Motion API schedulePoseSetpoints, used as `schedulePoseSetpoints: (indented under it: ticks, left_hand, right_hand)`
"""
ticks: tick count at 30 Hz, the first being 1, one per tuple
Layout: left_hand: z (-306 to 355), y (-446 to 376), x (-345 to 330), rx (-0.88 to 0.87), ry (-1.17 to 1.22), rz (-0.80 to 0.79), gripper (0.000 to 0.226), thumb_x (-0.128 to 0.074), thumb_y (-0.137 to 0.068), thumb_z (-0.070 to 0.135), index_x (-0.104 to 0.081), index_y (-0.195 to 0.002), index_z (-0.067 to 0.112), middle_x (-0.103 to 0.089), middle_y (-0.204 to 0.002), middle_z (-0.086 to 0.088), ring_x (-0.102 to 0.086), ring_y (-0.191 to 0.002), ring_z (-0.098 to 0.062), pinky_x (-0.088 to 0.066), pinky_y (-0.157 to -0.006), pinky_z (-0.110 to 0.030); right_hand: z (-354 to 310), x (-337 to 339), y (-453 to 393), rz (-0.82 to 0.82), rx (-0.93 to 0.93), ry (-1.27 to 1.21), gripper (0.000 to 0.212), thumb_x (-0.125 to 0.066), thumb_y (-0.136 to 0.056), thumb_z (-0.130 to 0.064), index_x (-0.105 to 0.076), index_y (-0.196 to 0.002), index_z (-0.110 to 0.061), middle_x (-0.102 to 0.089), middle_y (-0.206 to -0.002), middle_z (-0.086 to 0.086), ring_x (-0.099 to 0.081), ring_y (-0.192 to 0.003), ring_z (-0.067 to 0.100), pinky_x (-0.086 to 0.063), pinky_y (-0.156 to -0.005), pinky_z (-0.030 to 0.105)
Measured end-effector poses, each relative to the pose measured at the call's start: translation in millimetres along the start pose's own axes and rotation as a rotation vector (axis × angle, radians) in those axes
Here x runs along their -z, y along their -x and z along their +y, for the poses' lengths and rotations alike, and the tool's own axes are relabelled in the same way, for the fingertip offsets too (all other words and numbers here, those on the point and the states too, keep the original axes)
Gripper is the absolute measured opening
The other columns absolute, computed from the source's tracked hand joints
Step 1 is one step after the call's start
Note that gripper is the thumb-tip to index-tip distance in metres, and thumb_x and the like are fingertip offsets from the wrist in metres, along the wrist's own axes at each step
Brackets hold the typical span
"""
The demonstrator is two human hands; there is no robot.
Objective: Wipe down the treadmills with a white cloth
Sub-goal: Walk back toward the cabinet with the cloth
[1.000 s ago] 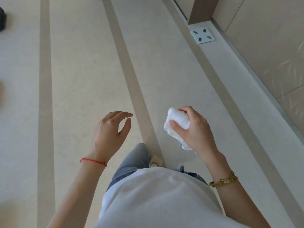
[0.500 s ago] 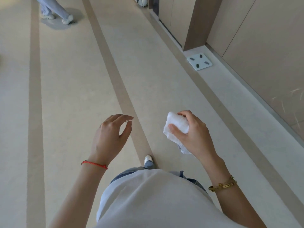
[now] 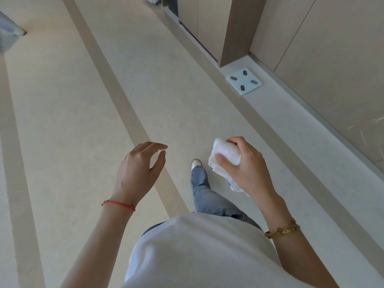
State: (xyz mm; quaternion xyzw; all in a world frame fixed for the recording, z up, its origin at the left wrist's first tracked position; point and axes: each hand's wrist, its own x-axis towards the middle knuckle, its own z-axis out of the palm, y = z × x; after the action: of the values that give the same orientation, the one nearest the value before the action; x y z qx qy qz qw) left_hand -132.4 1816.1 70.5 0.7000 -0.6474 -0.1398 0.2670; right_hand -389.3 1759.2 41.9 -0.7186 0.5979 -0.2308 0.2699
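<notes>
My right hand [image 3: 247, 167] grips a bunched white cloth [image 3: 225, 154] at waist height, thumb across its front and a loose tail hanging below the palm. My left hand [image 3: 141, 167] hovers to the left of it with fingers loosely curved and nothing in it. No treadmill shows in this view. Below the hands are my white shirt, my jeans and one pale shoe [image 3: 196, 164] stepping forward on the beige floor.
Beige floor with darker stripes [image 3: 116, 84] runs ahead. A white bathroom scale [image 3: 243, 80] lies by the right wall at the foot of a brown pillar [image 3: 234, 32]. Panelled wall lines the right side. Part of another person's leg [image 3: 8, 32] shows at upper left.
I have walked forward: the scale and pillar come nearer, my right foot has stepped ahead. The other person has shifted to the left edge. Both hands keep their pose.
</notes>
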Motion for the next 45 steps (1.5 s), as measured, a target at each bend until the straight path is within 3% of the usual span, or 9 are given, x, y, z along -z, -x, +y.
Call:
schedulePoseSetpoints:
  ticks: [6,15,21,26,30,36,45]
  left_hand:
    - [-21.2,-160.1,-2.3,0.005,0.026,0.038,0.017,-0.061,-0.095,0.013,-0.073,-0.107,0.014,-0.072,-0.104,0.003,-0.068,-0.099,-0.019,-0.055,-0.080,-0.039]
    - [-54.2,-365.7,4.9,0.010,0.037,0.090,0.016,-0.063,-0.093,0.007,-0.074,-0.105,0.008,-0.073,-0.101,-0.002,-0.069,-0.096,-0.022,-0.054,-0.083,-0.035]
    - [-110.8,-489.0,-9.4,0.003,0.033,0.073,0.016,-0.062,-0.094,0.011,-0.074,-0.105,0.012,-0.073,-0.100,0.000,-0.069,-0.092,-0.021,-0.058,-0.071,-0.042]
    - [-160.1,-613.4,-15.1,-0.053,0.032,0.058,0.016,-0.062,-0.095,0.012,-0.074,-0.105,0.013,-0.073,-0.100,0.000,-0.069,-0.093,-0.021,-0.057,-0.075,-0.043]
    - [-185.3,-721.9,-1.1,-0.112,-0.004,0.048,0.015,-0.062,-0.095,0.014,-0.073,-0.105,0.014,-0.072,-0.101,0.002,-0.068,-0.093,-0.020,-0.057,-0.075,-0.040]
    - [-210.5,-858.6,13.5,-0.198,-0.035,-0.029,0.016,-0.062,-0.094,0.014,-0.073,-0.106,0.015,-0.072,-0.102,0.003,-0.068,-0.093,-0.018,-0.053,-0.073,-0.029]
    - [-234.3,-1014.8,-23.9,-0.214,0.011,-0.150,0.017,-0.062,-0.094,0.011,-0.074,-0.107,0.011,-0.073,-0.104,0.000,-0.069,-0.096,-0.022,-0.057,-0.078,-0.038]
  right_hand:
    - [-14.7,-2.3,-168.0,-0.009,0.020,-0.025,0.043,-0.060,-0.083,-0.060,-0.053,-0.114,-0.030,-0.062,-0.102,-0.014,-0.057,-0.093,0.008,-0.050,-0.075,0.029]
    - [-44.9,-5.7,-382.7,-0.049,0.066,0.002,0.041,-0.060,-0.084,-0.059,-0.053,-0.113,-0.030,-0.061,-0.099,-0.015,-0.056,-0.092,0.008,-0.051,-0.074,0.030]
    - [-50.3,-39.3,-503.7,-0.052,0.042,0.020,0.044,-0.059,-0.083,-0.060,-0.052,-0.115,-0.030,-0.061,-0.102,-0.012,-0.056,-0.095,0.010,-0.052,-0.076,0.033]
    - [-64.3,-63.9,-618.4,-0.005,0.027,0.019,0.045,-0.058,-0.082,-0.064,-0.051,-0.113,-0.032,-0.061,-0.102,-0.015,-0.055,-0.094,0.006,-0.048,-0.072,0.025]
    - [-85.8,-73.4,-715.5,0.062,-0.014,0.025,0.045,-0.056,-0.081,-0.066,-0.051,-0.113,-0.033,-0.058,-0.099,-0.017,-0.045,-0.093,-0.009,-0.034,-0.067,0.011]
    - [-110.3,-78.7,-831.5,0.130,-0.069,0.013,0.048,-0.058,-0.082,-0.064,-0.051,-0.115,-0.030,-0.059,-0.105,-0.015,-0.051,-0.094,0.004,-0.034,-0.069,0.010]
    - [-90.6,-91.6,-972.7,0.139,-0.154,0.053,0.058,-0.053,-0.079,-0.071,-0.052,-0.117,-0.027,-0.064,-0.112,-0.008,-0.056,-0.097,0.009,-0.033,-0.068,0.007]
